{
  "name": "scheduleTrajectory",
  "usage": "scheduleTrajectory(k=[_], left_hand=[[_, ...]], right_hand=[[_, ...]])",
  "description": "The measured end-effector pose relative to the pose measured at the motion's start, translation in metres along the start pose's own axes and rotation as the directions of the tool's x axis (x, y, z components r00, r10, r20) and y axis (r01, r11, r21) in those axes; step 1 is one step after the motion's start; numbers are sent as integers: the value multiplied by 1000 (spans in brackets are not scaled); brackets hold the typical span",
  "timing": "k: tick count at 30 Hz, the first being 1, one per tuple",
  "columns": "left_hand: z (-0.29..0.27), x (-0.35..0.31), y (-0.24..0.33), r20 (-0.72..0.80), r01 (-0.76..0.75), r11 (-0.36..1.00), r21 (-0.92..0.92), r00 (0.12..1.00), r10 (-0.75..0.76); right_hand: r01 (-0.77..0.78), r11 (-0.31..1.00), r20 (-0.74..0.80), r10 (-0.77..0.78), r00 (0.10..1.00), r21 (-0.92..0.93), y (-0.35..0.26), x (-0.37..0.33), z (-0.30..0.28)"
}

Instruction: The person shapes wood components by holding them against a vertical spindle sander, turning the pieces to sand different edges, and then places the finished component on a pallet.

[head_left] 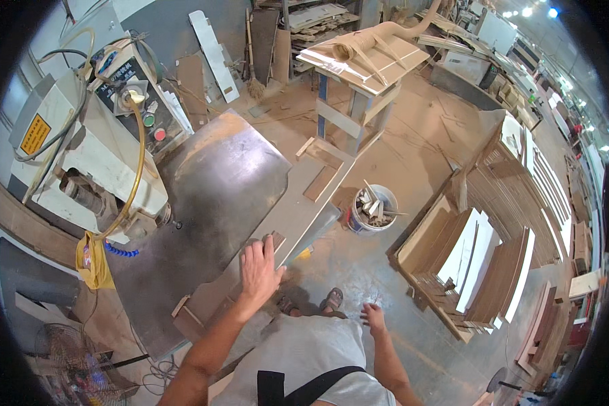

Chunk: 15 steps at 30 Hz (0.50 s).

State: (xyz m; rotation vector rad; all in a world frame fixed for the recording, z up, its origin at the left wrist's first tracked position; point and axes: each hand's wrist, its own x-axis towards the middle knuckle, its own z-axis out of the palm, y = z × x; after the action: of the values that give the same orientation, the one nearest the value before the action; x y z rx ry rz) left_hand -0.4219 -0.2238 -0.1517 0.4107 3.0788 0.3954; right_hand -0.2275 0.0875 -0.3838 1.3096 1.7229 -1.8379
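A long brown board (277,216) lies slantwise over the right edge of the metal machine table (213,176), with wooden strips fixed along it. My left hand (259,272) rests on this board, fingers stretched forward and thumb apart. Its fingertips touch or nearly touch a small wooden block (278,239); whether they press on it I cannot make out. My right hand (373,316) hangs in the air beside my body above the floor, fingers loosely bent and apart, holding nothing. On the left stands the white machine (105,162), its head reaching over the metal table.
A bucket of wood offcuts (374,208) stands on the floor ahead. To the right, a pallet bears stacked boards (480,264). Beyond, a flexible hose (358,47) lies on a wooden workbench (386,68). A fan (74,358) and cables (161,375) are at lower left.
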Motion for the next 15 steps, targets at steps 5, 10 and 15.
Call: scheduleTrajectory(k=[5,10,15], left_hand=[[-44,12,-19,-22,21,960,-279,999,-28],[-123,42,-21,216,172,560,-810,976,12],[-193,66,-1,35,14,573,-820,999,25]], right_hand=[[-244,968,-148,250,957,61,69,-5,-55],[-291,952,-132,302,944,101,116,-20,-62],[-270,949,-82,286,955,164,127,-30,-36]])
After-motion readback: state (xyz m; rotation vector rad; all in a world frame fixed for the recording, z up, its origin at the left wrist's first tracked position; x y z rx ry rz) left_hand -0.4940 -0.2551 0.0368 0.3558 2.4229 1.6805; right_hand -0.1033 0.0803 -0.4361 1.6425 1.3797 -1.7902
